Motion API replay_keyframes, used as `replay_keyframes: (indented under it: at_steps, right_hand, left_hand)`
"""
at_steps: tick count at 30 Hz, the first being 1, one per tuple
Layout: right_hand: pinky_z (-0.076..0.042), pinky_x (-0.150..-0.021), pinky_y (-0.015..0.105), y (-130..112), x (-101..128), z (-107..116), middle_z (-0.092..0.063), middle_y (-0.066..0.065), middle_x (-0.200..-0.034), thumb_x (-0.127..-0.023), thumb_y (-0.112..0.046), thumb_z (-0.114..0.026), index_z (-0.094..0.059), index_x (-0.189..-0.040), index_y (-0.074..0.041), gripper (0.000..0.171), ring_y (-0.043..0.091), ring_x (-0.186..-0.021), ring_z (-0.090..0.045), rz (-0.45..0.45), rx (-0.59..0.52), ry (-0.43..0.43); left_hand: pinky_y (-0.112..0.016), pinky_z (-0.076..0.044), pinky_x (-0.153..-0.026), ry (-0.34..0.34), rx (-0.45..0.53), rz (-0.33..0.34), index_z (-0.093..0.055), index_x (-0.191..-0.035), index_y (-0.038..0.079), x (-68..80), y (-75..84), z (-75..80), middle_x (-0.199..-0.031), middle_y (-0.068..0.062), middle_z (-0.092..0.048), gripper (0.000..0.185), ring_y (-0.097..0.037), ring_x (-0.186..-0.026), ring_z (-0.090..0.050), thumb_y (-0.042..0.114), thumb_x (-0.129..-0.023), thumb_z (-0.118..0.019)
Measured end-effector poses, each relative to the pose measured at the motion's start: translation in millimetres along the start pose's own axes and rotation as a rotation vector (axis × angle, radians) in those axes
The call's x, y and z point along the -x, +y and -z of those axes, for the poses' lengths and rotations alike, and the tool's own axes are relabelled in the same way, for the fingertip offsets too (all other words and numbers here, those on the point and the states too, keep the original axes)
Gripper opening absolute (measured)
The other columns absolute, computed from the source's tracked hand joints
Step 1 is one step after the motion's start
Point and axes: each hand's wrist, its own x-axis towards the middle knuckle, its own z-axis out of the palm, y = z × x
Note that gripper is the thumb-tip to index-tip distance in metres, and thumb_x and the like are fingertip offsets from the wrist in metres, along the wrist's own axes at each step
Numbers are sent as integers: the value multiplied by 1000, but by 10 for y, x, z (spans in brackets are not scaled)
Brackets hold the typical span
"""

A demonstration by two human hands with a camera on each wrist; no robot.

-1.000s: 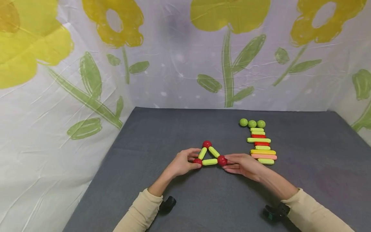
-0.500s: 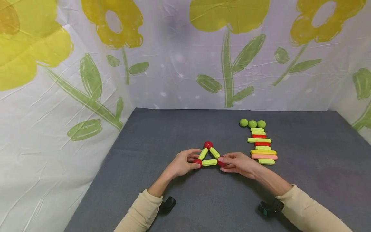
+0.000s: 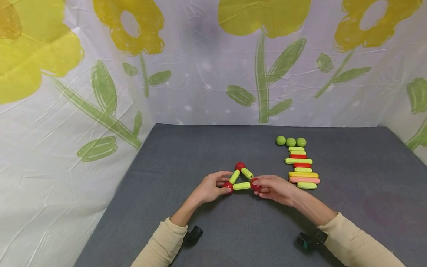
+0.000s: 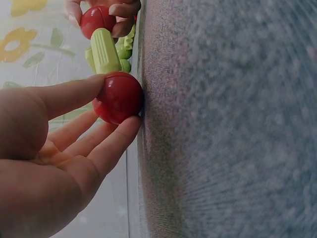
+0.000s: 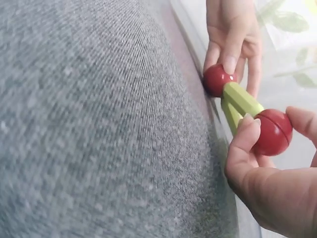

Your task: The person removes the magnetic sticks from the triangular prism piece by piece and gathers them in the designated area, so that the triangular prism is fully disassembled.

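Observation:
On the dark table three red balls and three yellow-green rods lie in a triangle. My left hand (image 3: 210, 187) holds the left red ball (image 4: 119, 97) between thumb and fingers. With thumb and fingers, my right hand (image 3: 278, 189) pinches the right red ball (image 5: 273, 132). The bottom rod (image 3: 241, 186) spans these two balls. The left slanted rod (image 3: 235, 176) runs up to the top red ball (image 3: 240, 166). From that ball the right slanted rod (image 3: 247, 172) comes down, its lower end face showing, a small gap away from the right ball.
Right of the triangle, several yellow-green, red, yellow and pink rods (image 3: 303, 174) lie stacked in a column. Three green balls (image 3: 291, 142) sit in a row at its far end. The dark table (image 3: 186, 148) ends at a flower-printed cloth (image 3: 207, 85) behind and at the sides.
My right hand has shifted left and taken a fuller grip on the right ball. The right slanted rod's lower end has come apart from that ball. My left hand keeps its hold.

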Motion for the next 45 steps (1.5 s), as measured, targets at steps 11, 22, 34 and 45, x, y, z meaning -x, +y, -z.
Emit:
replay_keyframes:
  at_steps: [11, 22, 34, 45]
  right_hand:
    - [-48, -81, 25, 12, -3, 17, -61, 7, -102, -98, -15, -50, -34, -137, 8, 48, 16, -89, -59, 1, -105, -33]
    - [-49, -79, 25, -55, 52, 94, -66, 6, -102, -101, -13, -45, -58, -111, -7, 17, 15, -87, -60, 79, -169, -94]
    - [-49, -89, 29, -150, 196, 283, -63, 7, -111, -102, -10, -44, -53, -117, -9, 18, 19, -97, -64, 153, -241, -117]
    - [-48, -90, 31, -393, 319, 550, -64, 4, -110, -100, -14, -51, -41, -128, -5, 31, 18, -97, -65, 153, -138, 61]
  left_hand:
    - [-42, -47, -91, -12, 4, 6, -54, -134, 8, 1, 19, 5, -124, -13, -60, 50, -29, -114, -57, 7, -87, -71]
    - [-40, -48, -91, -1, -4, 20, -53, -134, 9, -2, 15, 9, -123, -13, -60, 51, -28, -113, -57, 6, -86, -71]
    - [-41, -49, -87, -11, -53, 30, -54, -133, 8, 14, 43, 6, -116, -12, -62, 58, -27, -107, -59, 7, -80, -78]
    - [-41, -49, -86, -7, -84, 20, -53, -134, 7, 27, 64, -8, -113, -11, -63, 63, -26, -103, -60, 9, -77, -81]
